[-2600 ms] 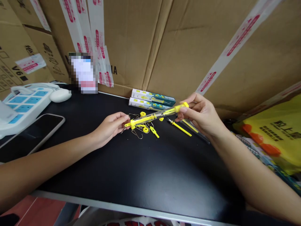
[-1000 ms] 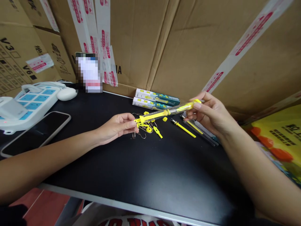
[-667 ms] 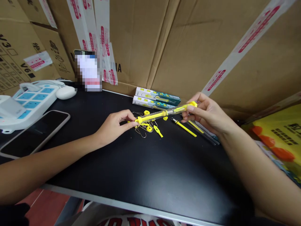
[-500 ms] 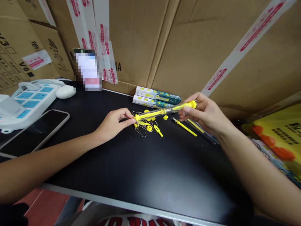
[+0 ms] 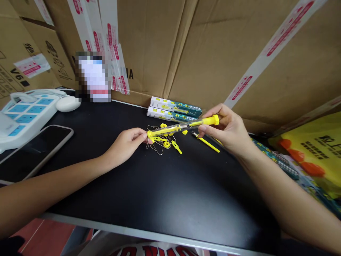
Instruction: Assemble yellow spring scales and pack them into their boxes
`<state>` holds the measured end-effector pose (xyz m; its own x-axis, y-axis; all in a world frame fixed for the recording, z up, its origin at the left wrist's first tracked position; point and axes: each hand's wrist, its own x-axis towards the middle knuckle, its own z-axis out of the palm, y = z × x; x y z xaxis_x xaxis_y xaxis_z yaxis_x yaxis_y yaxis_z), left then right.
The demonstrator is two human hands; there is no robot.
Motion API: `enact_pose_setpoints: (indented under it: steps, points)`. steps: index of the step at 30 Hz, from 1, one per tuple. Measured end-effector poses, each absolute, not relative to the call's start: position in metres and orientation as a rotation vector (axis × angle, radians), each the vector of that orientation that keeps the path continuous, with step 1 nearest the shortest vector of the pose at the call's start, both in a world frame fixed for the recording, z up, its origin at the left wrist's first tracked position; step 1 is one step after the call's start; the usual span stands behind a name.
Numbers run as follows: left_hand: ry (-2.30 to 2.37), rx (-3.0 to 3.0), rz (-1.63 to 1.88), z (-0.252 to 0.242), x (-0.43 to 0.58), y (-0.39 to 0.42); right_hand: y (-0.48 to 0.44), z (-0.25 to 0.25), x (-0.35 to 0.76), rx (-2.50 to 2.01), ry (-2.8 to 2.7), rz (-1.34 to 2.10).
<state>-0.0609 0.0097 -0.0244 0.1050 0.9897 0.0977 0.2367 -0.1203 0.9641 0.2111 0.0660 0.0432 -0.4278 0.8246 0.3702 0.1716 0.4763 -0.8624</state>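
Observation:
A clear tubular spring scale [image 5: 170, 129] with yellow ends is held above the table, its right end slightly higher. My left hand [image 5: 130, 142] pinches its left end between thumb and fingers. Near the yellow cap at the other end, my right hand [image 5: 222, 126] grips the tube with thumb and fingertips. Below it lie loose parts: bent wire hooks [image 5: 157, 149], a yellow ring [image 5: 166, 144], a flat yellow piece [image 5: 177, 147] and small springs partly hidden by the tube. A yellow rod [image 5: 209, 144] rests on the table under my right hand.
Two printed boxes [image 5: 174, 111] lie against the cardboard wall [image 5: 149, 42]. On the left are a power strip [image 5: 29, 113], a white mouse-like object [image 5: 68, 104], a phone [image 5: 37, 153] and a blurred upright screen [image 5: 94, 78]. A yellow bag [image 5: 314, 149] and more boxes are at right.
The view has shifted slightly, so most things appear a little further left. Both hands keep hold of the spring scale, with its tilt nearly the same.

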Motion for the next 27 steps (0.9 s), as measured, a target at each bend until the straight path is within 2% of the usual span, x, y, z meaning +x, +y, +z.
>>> enact_pose_setpoints:
  steps: [13,27]
  points:
    - [1.297,1.570,1.032,-0.0313,-0.0600,0.0120,0.0633,0.0396,0.2089,-0.822,-1.806,1.046]
    - [1.287,1.242,1.100,-0.0262,-0.0561,0.0105,0.0661,0.0411,0.2088,-0.845,-1.588,1.240]
